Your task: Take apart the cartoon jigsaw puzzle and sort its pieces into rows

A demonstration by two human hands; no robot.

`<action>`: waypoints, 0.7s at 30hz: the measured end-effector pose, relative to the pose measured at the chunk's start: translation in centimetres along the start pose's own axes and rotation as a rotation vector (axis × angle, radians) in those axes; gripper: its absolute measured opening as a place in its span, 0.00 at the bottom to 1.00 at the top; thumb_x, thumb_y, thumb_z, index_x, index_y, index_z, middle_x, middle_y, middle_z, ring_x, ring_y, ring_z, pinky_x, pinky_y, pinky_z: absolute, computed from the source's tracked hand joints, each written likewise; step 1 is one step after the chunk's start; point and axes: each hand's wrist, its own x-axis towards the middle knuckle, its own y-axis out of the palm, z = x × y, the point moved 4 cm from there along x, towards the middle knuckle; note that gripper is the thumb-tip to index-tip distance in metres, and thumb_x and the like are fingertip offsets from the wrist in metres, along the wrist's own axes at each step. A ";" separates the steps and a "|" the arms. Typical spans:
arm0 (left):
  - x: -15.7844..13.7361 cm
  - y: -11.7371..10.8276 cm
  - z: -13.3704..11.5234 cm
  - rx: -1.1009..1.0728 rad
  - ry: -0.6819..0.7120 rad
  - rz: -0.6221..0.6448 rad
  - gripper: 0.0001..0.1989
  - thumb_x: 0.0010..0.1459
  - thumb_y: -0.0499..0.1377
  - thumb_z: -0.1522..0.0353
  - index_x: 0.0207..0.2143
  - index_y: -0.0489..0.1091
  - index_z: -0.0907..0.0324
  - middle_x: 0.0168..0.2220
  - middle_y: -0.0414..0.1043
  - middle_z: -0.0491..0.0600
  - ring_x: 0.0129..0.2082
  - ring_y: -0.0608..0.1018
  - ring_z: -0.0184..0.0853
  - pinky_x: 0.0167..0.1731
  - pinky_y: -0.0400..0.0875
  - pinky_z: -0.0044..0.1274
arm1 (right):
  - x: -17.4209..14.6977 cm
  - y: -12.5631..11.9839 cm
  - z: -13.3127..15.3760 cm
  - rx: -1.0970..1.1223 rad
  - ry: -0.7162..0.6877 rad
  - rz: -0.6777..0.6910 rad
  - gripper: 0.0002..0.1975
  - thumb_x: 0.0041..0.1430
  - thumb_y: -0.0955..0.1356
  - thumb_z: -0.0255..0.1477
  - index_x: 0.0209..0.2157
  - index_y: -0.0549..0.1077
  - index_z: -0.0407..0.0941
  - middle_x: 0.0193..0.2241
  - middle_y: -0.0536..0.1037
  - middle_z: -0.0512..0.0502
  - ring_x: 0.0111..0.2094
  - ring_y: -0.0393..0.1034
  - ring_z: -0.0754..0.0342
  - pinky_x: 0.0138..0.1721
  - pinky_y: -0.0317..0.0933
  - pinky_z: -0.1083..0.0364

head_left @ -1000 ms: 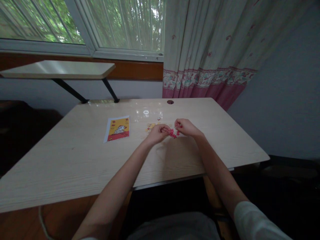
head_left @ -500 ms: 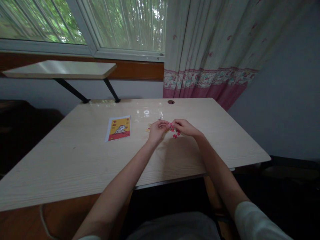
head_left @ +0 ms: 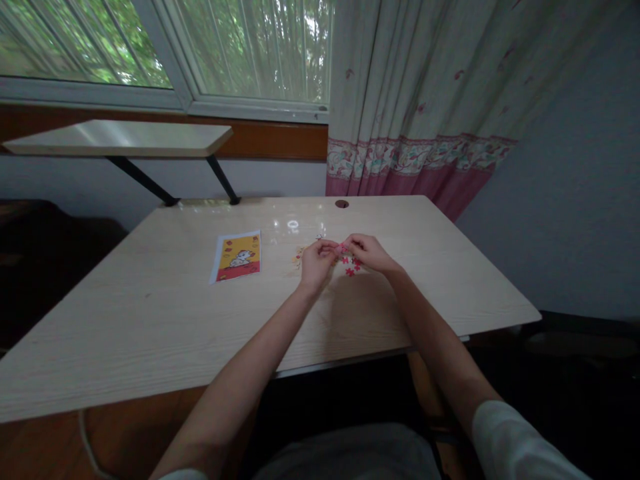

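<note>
Red pieces [head_left: 343, 249] are clamped in the fingertip grip of left hand [head_left: 316, 264] and right hand [head_left: 369, 253], over the table [head_left: 170, 327]; loose pieces [head_left: 350, 272] are seen near. Fitting is judged underway; steady edge alignment is called for.

On the desk [head_left: 175, 333] before you, jigsaw pieces [head_left: 350, 272] lie around and beneath your left hand [head_left: 319, 261] and right hand [head_left: 367, 252], with the picture sheet [head_left: 239, 257] to their left. Behind them sits the cable hole [head_left: 342, 204]. The raised shelf [head_left: 125, 139] stands at your back left, before the window [head_left: 265, 53], with the curtain [head_left: 425, 100] to the window's right.
</note>
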 end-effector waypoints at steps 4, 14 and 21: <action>-0.1 0.6 0.7 -0.386 -0.302 0.046 0.12 0.41 0.67 0.74 0.29 0.68 0.63 0.24 0.73 0.46 0.25 0.76 0.26 0.33 0.71 0.20 | 0.4 1.3 -0.9 0.349 0.149 0.049 0.17 0.55 0.60 0.44 0.24 0.60 0.44 0.19 0.59 0.55 0.20 0.52 0.61 0.23 0.48 0.60; 0.3 0.2 -0.2 -0.252 0.002 0.039 0.15 0.35 0.70 0.66 0.26 0.71 0.63 0.23 0.74 0.45 0.23 0.74 0.27 0.30 0.69 0.20 | 0.3 1.5 -0.1 0.478 0.197 -0.020 0.20 0.50 0.64 0.46 0.21 0.60 0.44 0.17 0.56 0.57 0.19 0.48 0.63 0.20 0.43 0.61; -0.1 -0.2 -2.0 0.059 0.193 0.070 0.09 0.40 0.66 0.67 0.25 0.72 0.62 0.24 0.74 0.47 0.24 0.74 0.28 0.28 0.68 0.20 | 0.2 -0.4 -0.8 0.535 0.262 0.013 0.16 0.51 0.61 0.42 0.21 0.58 0.45 0.17 0.54 0.58 0.17 0.46 0.63 0.19 0.43 0.61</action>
